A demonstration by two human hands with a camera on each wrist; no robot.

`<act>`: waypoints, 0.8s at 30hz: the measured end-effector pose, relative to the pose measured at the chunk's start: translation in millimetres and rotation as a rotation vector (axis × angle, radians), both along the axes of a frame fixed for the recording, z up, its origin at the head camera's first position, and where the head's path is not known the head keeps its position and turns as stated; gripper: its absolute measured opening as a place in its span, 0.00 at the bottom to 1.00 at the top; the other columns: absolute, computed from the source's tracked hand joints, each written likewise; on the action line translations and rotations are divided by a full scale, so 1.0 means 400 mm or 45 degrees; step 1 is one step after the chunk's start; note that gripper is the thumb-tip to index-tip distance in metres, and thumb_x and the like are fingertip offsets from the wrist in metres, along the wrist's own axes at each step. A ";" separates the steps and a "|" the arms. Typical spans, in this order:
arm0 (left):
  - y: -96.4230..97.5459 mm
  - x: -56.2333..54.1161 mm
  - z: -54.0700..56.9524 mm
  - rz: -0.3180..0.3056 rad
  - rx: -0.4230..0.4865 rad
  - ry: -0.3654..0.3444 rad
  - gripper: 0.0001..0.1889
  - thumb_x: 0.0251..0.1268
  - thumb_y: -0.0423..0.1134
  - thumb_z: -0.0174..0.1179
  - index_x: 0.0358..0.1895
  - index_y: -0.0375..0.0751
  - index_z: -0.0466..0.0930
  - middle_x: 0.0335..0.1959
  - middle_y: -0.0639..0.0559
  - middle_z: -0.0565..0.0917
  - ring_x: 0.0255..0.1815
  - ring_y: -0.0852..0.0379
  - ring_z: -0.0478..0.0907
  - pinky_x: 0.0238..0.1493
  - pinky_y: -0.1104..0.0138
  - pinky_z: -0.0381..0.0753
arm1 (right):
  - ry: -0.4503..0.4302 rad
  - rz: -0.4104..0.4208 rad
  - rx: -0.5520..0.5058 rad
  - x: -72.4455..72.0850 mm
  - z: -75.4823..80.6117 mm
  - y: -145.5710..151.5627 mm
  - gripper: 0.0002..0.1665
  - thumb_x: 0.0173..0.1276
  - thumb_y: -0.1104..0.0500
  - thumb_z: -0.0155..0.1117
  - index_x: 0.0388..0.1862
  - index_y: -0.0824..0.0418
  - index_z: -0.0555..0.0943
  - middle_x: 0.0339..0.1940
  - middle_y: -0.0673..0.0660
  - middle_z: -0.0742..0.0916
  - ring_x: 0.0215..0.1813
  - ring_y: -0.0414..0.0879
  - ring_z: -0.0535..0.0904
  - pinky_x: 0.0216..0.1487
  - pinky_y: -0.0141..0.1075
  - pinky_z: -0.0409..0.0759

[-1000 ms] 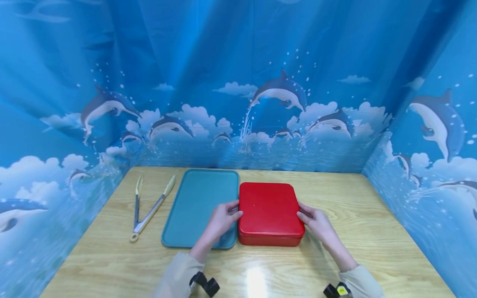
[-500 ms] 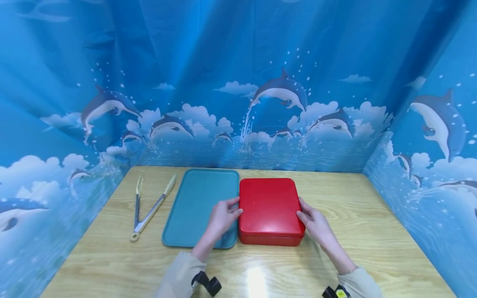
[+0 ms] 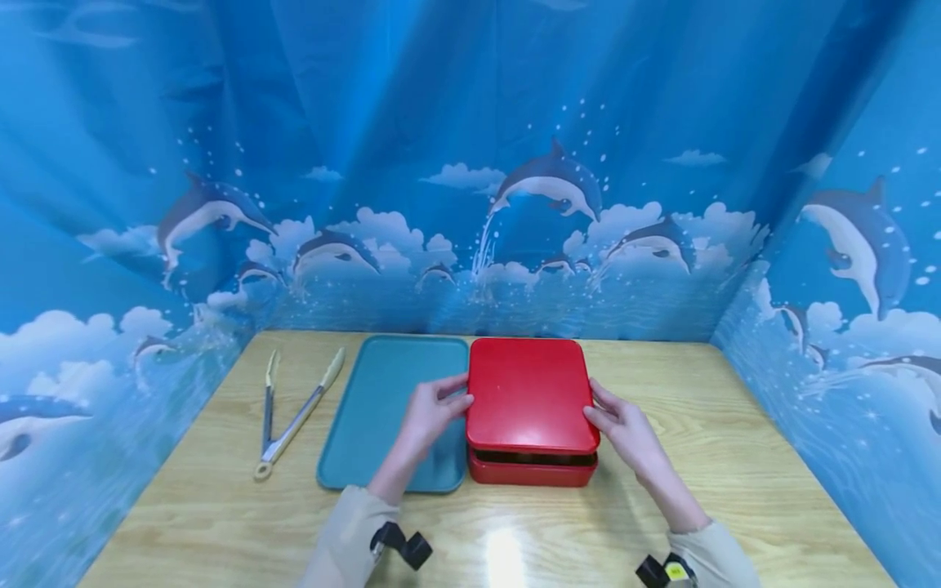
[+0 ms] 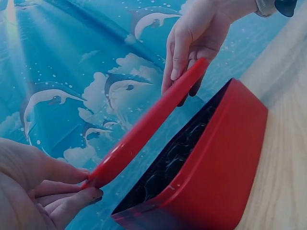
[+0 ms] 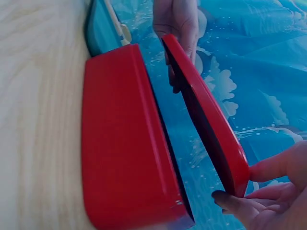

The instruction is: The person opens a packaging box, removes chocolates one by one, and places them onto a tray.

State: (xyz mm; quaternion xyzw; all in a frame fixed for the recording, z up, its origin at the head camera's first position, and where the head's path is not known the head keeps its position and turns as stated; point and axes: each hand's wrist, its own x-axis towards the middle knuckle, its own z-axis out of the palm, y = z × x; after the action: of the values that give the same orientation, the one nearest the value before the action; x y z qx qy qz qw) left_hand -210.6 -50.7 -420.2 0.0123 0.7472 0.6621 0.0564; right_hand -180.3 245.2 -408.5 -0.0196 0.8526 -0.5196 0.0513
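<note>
A square red lid (image 3: 531,396) hangs just above its red box (image 3: 531,472), with a dark gap showing between them at the front. My left hand (image 3: 432,410) pinches the lid's left edge between thumb and fingers, and my right hand (image 3: 621,429) pinches the right edge. In the left wrist view the lid (image 4: 144,129) is apart from the box (image 4: 211,177), whose dark inside holds some shiny, rounded dark shapes that I cannot make out. The right wrist view shows the lid's dark underside (image 5: 196,112) facing the box (image 5: 122,139).
Left of the box a teal tray (image 3: 375,425) lies on the wooden table (image 3: 706,425). Farther left are metal tongs (image 3: 294,426) with pale tips, spread apart. A blue dolphin-print curtain (image 3: 412,163) borders the table at the back and both sides.
Both hands have raised the lid off the box and moved it slightly away from me. The box's dark opening has come into view at the front. Tray and tongs stay put.
</note>
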 end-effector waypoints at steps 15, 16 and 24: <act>-0.033 -0.022 -0.006 0.107 0.126 -0.001 0.24 0.67 0.36 0.68 0.66 0.35 0.78 0.60 0.37 0.83 0.52 0.44 0.86 0.48 0.58 0.87 | -0.027 0.016 -0.195 -0.043 0.016 -0.010 0.38 0.77 0.60 0.60 0.81 0.65 0.59 0.76 0.70 0.69 0.57 0.54 0.85 0.50 0.38 0.86; -0.033 -0.023 -0.005 0.110 0.130 -0.001 0.24 0.67 0.36 0.68 0.65 0.34 0.78 0.59 0.37 0.83 0.52 0.44 0.86 0.48 0.58 0.87 | -0.023 0.008 -0.205 -0.044 0.016 -0.010 0.39 0.76 0.60 0.61 0.81 0.65 0.59 0.76 0.70 0.69 0.56 0.53 0.86 0.50 0.37 0.86; -0.033 -0.030 -0.007 0.122 0.138 0.023 0.23 0.65 0.35 0.69 0.63 0.35 0.81 0.56 0.37 0.84 0.44 0.52 0.88 0.42 0.60 0.88 | -0.006 -0.055 -0.259 -0.046 0.011 -0.011 0.42 0.75 0.63 0.63 0.81 0.65 0.56 0.73 0.72 0.72 0.44 0.38 0.87 0.46 0.32 0.85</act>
State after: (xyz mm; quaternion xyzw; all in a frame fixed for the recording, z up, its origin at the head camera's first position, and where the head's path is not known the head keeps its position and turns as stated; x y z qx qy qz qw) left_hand -222.7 -64.0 -422.8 -0.0145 0.7103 0.7035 0.0169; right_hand -198.8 240.6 -404.0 -0.0053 0.7956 -0.6045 0.0397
